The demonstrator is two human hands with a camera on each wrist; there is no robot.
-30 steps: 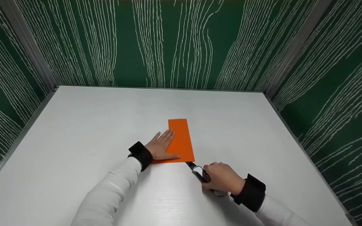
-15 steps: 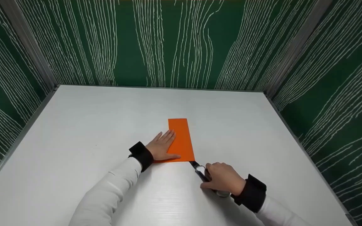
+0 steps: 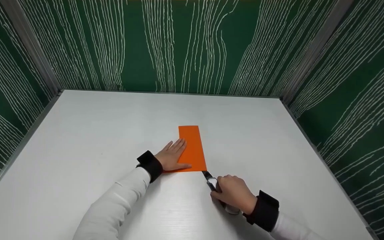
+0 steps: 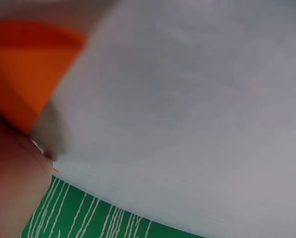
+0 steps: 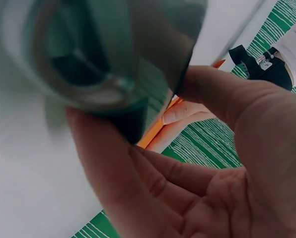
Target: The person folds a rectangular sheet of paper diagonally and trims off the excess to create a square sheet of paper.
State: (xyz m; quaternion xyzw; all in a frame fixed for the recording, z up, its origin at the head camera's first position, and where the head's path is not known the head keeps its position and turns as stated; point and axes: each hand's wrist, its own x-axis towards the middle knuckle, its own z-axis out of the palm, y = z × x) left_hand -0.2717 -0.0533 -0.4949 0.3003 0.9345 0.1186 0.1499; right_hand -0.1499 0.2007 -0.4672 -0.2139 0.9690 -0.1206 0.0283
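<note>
An orange sheet of paper (image 3: 192, 150) lies near the middle of the white table. My left hand (image 3: 171, 156) rests flat on its left side, fingers spread and thumb along the near edge. In the left wrist view, part of the orange paper curves up beside the hand. My right hand (image 3: 234, 192) grips a black and silver hand tool (image 3: 212, 182) with a narrow dark front end and a rounded rear. Its dark tip meets the paper's near right corner. Up close in the right wrist view, the tool's shiny, rounded body (image 5: 153, 44) lies between thumb and fingers.
The white table (image 3: 112, 123) spreads around the paper on all sides. Green walls (image 3: 135, 46) with wavy white lines stand behind and at both sides, framed by grey metal posts (image 3: 32, 46). Black bands (image 3: 150, 166) circle both wrists over white sleeves.
The tool's tip has slid a little right along the paper's near edge to its corner. My right hand has since dipped slightly towards me. The left hand stays almost still on the paper.
</note>
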